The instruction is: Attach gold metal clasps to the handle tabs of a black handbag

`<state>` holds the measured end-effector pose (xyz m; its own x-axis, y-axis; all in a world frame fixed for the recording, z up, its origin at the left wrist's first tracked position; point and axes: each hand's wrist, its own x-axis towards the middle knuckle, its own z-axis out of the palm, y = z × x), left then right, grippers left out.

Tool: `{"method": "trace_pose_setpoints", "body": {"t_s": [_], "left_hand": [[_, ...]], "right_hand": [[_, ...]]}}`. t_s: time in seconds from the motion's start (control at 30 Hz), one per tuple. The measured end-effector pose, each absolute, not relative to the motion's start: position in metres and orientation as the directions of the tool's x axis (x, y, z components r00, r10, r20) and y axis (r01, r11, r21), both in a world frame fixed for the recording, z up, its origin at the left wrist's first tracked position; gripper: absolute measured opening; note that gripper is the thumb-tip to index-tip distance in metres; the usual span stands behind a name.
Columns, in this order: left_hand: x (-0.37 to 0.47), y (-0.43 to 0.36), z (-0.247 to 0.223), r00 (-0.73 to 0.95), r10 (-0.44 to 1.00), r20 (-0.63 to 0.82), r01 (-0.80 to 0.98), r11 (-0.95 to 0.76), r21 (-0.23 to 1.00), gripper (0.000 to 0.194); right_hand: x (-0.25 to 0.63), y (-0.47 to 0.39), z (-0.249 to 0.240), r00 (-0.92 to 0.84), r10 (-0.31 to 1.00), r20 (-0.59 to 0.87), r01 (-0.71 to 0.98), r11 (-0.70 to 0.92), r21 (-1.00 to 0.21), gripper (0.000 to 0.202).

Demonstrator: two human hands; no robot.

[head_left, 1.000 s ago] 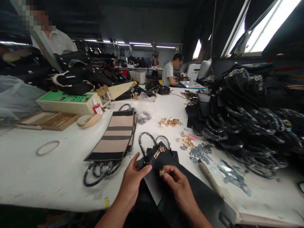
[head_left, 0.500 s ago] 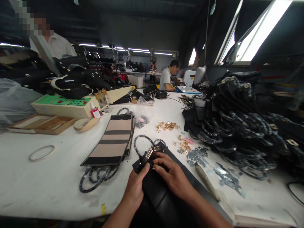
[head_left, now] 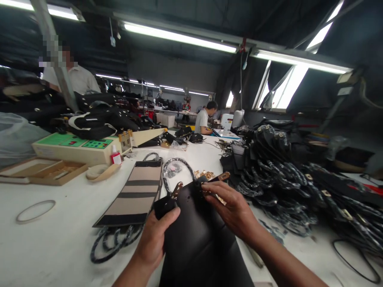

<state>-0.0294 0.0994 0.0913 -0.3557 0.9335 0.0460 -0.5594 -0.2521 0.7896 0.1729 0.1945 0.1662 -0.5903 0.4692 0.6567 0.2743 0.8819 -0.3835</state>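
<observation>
A black leather bag piece (head_left: 197, 235) with a plastic-wrapped handle (head_left: 179, 160) is held up in front of me. My left hand (head_left: 154, 235) grips its left upper edge, thumb on top, beside a strap end with a gold metal fitting (head_left: 177, 191). At the upper right of the piece, my right hand (head_left: 229, 203) is closed, its fingertips pinching something gold that is too small to make out. Another strap with a gold fitting (head_left: 224, 176) sticks out behind those fingers. Small holes show in the leather between my hands.
Striped beige-and-black panels (head_left: 131, 193) lie left on the white table (head_left: 44, 251). Gold parts (head_left: 206, 174) lie behind the bag. Wrapped handles are piled (head_left: 269, 175) at right. A cream machine (head_left: 74, 147) and cardboard tray (head_left: 56, 171) stand at left. Two people are farther back.
The view has tilted upward. The bag piece is raised and more upright, its handle standing higher. The strap ends have spread apart, and my right hand has moved right and up.
</observation>
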Motion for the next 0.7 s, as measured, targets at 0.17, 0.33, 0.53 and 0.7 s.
{"method": "trace_pose_setpoints", "body": {"t_s": [0.17, 0.33, 0.53, 0.7], "left_hand": [[-0.055, 0.086, 0.159, -0.282, 0.945, 0.165, -0.357, -0.263, 0.896, 0.038], [-0.066, 0.066, 0.207, -0.215, 0.943, 0.253, -0.214, -0.299, 0.93, 0.031], [-0.058, 0.042, 0.184, -0.165, 0.969, 0.185, -0.293, -0.227, 0.929, 0.038], [-0.042, 0.027, 0.159, -0.14, 0.987, 0.081, -0.429, -0.134, 0.894, 0.046]], "right_hand": [[0.164, 0.168, 0.215, -0.683, 0.315, 0.659, 0.35, 0.933, -0.083, 0.031], [0.143, 0.141, 0.234, -0.531, 0.279, 0.8, 0.331, 0.937, -0.108, 0.029], [0.152, 0.131, 0.213, -0.491, 0.06, 0.869, 0.452, 0.87, 0.195, 0.027], [0.182, 0.132, 0.195, -0.568, 0.232, 0.79, 0.397, 0.918, 0.016, 0.03]]}}
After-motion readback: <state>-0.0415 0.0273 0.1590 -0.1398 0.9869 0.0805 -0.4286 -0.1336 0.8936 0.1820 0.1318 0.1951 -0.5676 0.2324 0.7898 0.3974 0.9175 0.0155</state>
